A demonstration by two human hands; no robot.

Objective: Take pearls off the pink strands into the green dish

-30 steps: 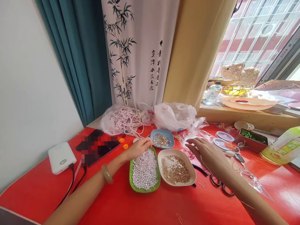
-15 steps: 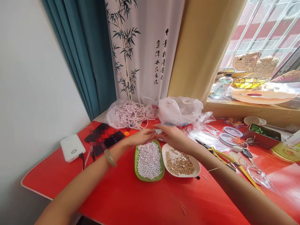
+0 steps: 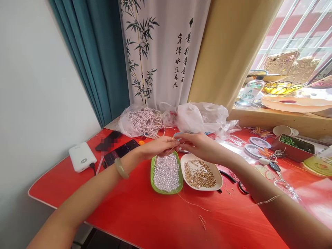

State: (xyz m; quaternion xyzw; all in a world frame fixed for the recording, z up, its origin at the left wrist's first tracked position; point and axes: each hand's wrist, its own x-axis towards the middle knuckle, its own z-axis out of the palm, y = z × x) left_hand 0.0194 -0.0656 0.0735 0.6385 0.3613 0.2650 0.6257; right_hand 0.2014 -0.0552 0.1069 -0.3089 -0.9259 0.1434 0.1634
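My left hand [image 3: 159, 145], with a pale bangle [image 3: 121, 168] at its wrist, is closed in a pinch above the far end of a green tray [image 3: 152, 183] of white pearl beads [image 3: 167, 174]. My right hand [image 3: 201, 147] meets it fingertip to fingertip, its fingers also pinched together. A fine thread shows at the left fingers, and a thin thread [image 3: 195, 205] trails over the red table below. What lies between the right fingertips is too small to make out. Beside the green tray, under my right forearm, sits a white dish [image 3: 220, 180] of small gold beads [image 3: 201, 176].
Strings of pink beads [image 3: 146, 121] lie in a plastic bag at the back, beside a white bag [image 3: 190, 117]. A phone [image 3: 123, 152] and a white power bank [image 3: 82, 157] are at left. Spools [image 3: 255, 150] and a tin [image 3: 294, 148] stand right; my forearm partly hides black-handled tools [image 3: 228, 175].
Both hands have come slightly lower in view, and their fingertips are pinched together more closely. The thread now shows on the table. My right forearm now covers the yellow-handled pliers.
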